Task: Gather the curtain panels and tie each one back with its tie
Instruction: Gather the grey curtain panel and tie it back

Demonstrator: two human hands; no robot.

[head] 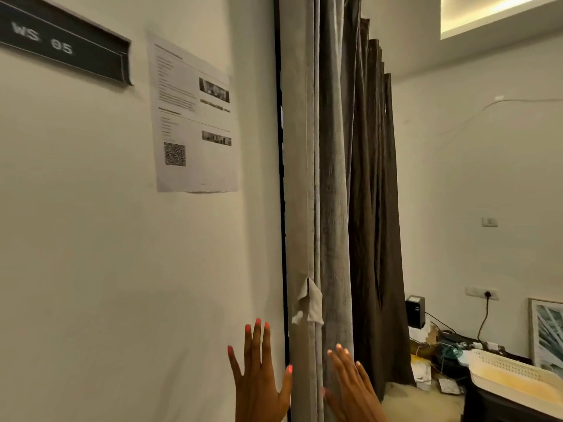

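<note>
A grey curtain panel [332, 184] hangs in tight vertical folds beside a dark frame edge, with darker folds [374, 208] behind it to the right. A small light fabric flap [309, 303], perhaps the tie, sticks out from the curtain's left edge. My left hand [259, 382] is raised with fingers spread straight, just left of the curtain, its thumb at the curtain's edge. My right hand [350, 388] has straight fingers lying against the front folds. Neither hand grips anything.
On the white wall at left hang a printed sheet [195, 117] with a QR code and a dark sign [65, 47] reading WS 05. At lower right stand a white basket [515, 379], cables, a black box [415, 312] and a framed picture [548, 333].
</note>
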